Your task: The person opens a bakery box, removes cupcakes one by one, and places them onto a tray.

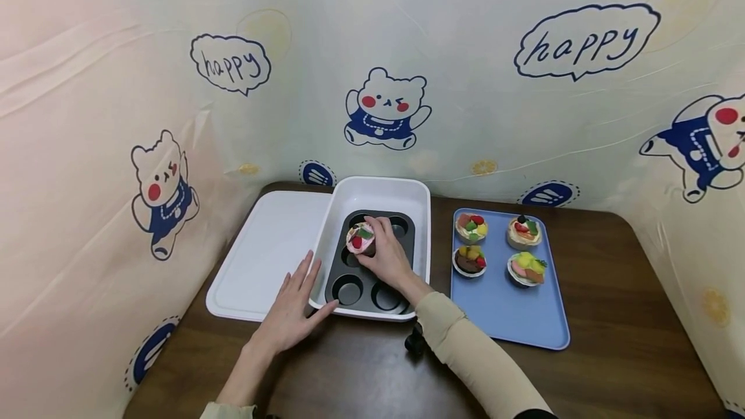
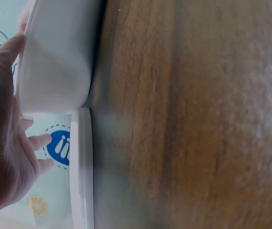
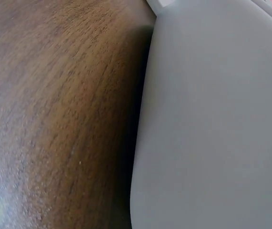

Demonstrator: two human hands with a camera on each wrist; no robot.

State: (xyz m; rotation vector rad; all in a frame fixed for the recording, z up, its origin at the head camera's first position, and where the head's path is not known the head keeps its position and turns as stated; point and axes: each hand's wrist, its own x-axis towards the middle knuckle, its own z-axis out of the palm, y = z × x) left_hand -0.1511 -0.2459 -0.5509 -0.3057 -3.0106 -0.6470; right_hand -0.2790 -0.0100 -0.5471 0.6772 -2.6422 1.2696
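Between thumb and fingers my right hand (image 1: 388,257) pinches a cupcake (image 1: 360,238) with pink topping, a red berry and a green leaf. It is over the left side of a dark muffin tin (image 1: 368,299), whose visible front cups hold nothing. The tin lies inside a deep white tub (image 1: 381,191). My left hand (image 1: 292,315) has its fingers spread at the tub's front left corner; in the left wrist view its thumb touches the rim of the tub (image 2: 55,57). The right wrist view shows only the tub's outer wall (image 3: 212,124) and the table, without the hand.
To the right, a blue tray (image 1: 506,315) carries several decorated cupcakes (image 1: 524,269) towards its back. A flat white board (image 1: 256,257) lies left of the tub, partly under my left fingers. A patterned curtain (image 1: 465,115) rises behind the brown table (image 1: 617,290).
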